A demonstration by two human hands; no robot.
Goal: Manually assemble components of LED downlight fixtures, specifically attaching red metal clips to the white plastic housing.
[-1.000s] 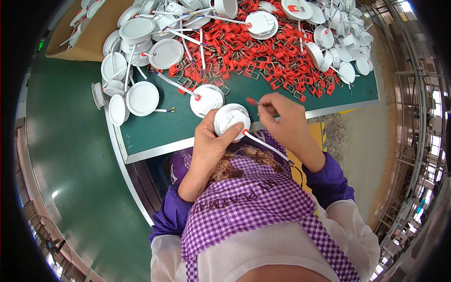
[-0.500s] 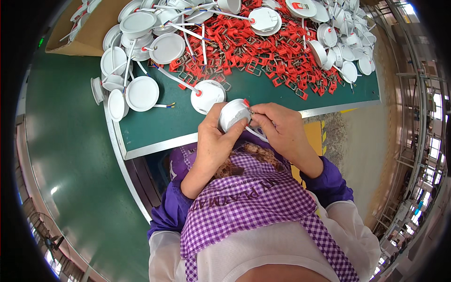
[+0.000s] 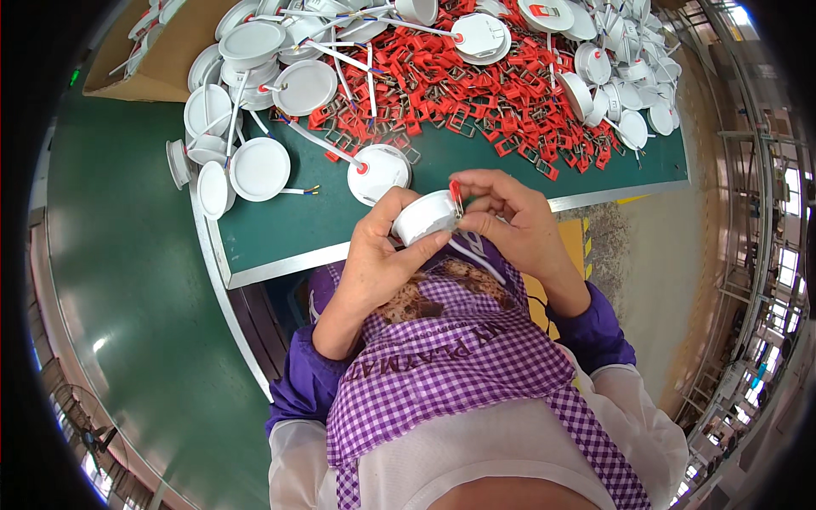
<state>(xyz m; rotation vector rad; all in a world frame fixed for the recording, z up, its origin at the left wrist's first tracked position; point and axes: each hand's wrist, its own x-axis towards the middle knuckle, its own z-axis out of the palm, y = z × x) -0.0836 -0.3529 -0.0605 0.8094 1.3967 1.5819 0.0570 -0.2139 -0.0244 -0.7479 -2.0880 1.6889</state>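
Above the near table edge, my left hand (image 3: 379, 255) grips a round white downlight (image 3: 423, 218), tilted on its side, with thumb and fingers around its rim. Its white cable (image 3: 478, 257) hangs down over the apron. At the light's right side, my right hand (image 3: 508, 215) pinches a red spring clip (image 3: 456, 195) with a metal wire loop between thumb and fingers. The clip is against or very close to the light; whether it is fastened I cannot tell. Just beyond my left hand, another white downlight (image 3: 379, 174) lies on the table with its cable side up.
Red clips with metal loops (image 3: 450, 93) lie heaped across the green table (image 3: 297, 229). White downlights are piled at the left (image 3: 259, 170) and the right (image 3: 633, 127), several with loose cables. A cardboard box (image 3: 170, 59) stands at the far left. A metal strip edges the table (image 3: 289, 268).
My right hand has shifted slightly and its fingers have lifted, so the red clip now stands upright in view. The light has tilted in my left hand, and its cable shows more.
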